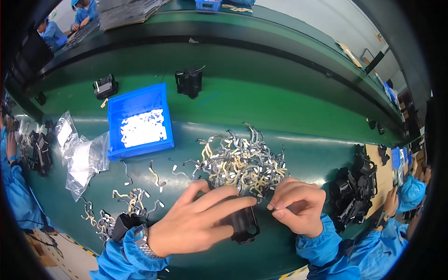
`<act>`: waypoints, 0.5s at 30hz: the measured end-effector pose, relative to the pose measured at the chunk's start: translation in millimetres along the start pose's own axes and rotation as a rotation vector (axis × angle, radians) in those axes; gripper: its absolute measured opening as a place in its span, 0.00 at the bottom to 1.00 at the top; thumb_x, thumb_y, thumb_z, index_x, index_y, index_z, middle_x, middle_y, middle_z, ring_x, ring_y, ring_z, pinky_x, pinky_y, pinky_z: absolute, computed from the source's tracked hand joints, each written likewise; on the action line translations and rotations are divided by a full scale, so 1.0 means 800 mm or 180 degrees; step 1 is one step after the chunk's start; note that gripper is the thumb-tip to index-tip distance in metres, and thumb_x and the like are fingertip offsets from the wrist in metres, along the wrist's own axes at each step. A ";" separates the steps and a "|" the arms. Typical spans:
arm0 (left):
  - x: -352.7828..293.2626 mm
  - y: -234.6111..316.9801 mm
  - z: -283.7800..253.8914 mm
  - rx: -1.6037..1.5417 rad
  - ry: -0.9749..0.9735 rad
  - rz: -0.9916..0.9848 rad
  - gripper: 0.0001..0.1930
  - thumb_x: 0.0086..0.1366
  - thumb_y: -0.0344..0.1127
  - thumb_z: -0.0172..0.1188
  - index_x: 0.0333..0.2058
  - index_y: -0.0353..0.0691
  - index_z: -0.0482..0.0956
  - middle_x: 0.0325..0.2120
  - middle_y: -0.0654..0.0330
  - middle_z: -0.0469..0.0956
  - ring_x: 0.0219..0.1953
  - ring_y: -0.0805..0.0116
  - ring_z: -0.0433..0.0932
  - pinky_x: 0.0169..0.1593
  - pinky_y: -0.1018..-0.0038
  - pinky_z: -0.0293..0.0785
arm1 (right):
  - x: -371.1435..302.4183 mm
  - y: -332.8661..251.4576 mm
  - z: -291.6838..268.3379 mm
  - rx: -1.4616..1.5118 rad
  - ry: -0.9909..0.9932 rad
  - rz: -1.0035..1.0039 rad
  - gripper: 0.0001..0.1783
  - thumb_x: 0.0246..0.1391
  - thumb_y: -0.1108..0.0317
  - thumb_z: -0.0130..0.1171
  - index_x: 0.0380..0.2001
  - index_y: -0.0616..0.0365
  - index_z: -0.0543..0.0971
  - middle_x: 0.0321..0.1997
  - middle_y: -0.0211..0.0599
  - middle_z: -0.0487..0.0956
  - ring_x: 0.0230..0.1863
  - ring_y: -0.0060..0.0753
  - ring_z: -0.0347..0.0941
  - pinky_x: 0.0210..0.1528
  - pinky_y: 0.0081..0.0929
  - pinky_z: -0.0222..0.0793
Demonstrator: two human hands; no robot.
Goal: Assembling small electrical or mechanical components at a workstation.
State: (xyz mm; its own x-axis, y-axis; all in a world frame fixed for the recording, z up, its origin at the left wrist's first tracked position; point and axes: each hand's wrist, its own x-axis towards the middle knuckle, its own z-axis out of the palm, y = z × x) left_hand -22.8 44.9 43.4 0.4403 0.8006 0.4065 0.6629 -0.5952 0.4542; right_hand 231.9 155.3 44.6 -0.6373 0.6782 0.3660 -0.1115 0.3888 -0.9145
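Note:
Near the front of the green bench, my left hand [186,226] lies over a black plastic housing [245,224], gripping it between thumb and fingers. Part of the housing is hidden under those fingers. Just right of it, my right hand [301,205] is closed in a pinch. A thin dark wire [270,204] shows at its fingertips, and its far end cannot be made out. Beyond both hands lies a big heap of short cables [238,161], grey and yellowish with white connectors. A smaller group of such cables [135,200] is left of my left hand.
A blue bin [140,150] with small white pieces stands at the back left, beside clear plastic bags [84,156]. Black housings [354,186] are piled at the right; another housing [189,83] stands behind the heap. Co-workers in blue [392,233] sit on both sides.

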 end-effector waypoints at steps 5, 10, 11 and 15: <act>0.002 0.032 0.017 0.0347 -0.0245 0.0069 0.16 0.58 0.56 0.74 0.36 0.55 0.85 0.50 0.70 0.80 0.55 0.67 0.74 0.52 0.59 0.64 | 0.003 0.004 0.000 -0.0015 0.0048 -0.0033 0.08 0.52 0.79 0.75 0.35 0.62 0.86 0.35 0.43 0.89 0.38 0.38 0.86 0.44 0.32 0.80; 0.000 0.027 0.030 0.0788 -0.0268 0.0343 0.16 0.59 0.51 0.70 0.40 0.51 0.82 0.47 0.68 0.78 0.61 0.65 0.73 0.58 0.56 0.67 | -0.001 0.004 -0.003 0.0103 0.0173 -0.0014 0.07 0.53 0.80 0.74 0.35 0.64 0.85 0.36 0.46 0.88 0.39 0.37 0.86 0.44 0.31 0.81; 0.002 0.025 0.029 0.0867 -0.0312 0.0325 0.16 0.60 0.51 0.69 0.41 0.51 0.81 0.45 0.68 0.78 0.60 0.65 0.73 0.58 0.56 0.68 | -0.002 0.004 -0.004 0.0079 0.0180 -0.0018 0.07 0.53 0.80 0.74 0.35 0.64 0.85 0.36 0.46 0.88 0.39 0.37 0.86 0.44 0.31 0.81; 0.009 0.037 0.033 0.0448 -0.0103 -0.0029 0.15 0.59 0.56 0.72 0.38 0.56 0.84 0.44 0.72 0.79 0.56 0.67 0.74 0.55 0.56 0.63 | 0.000 0.006 -0.002 0.0148 0.0203 0.0010 0.07 0.53 0.81 0.73 0.35 0.64 0.85 0.35 0.46 0.88 0.39 0.37 0.86 0.44 0.31 0.81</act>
State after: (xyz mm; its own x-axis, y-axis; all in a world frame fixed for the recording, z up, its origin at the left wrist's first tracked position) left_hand 15.9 34.7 38.8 0.4518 0.8091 0.3759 0.7444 -0.5741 0.3410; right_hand 232.4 157.8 40.2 -0.5881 0.7182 0.3719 -0.1458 0.3582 -0.9222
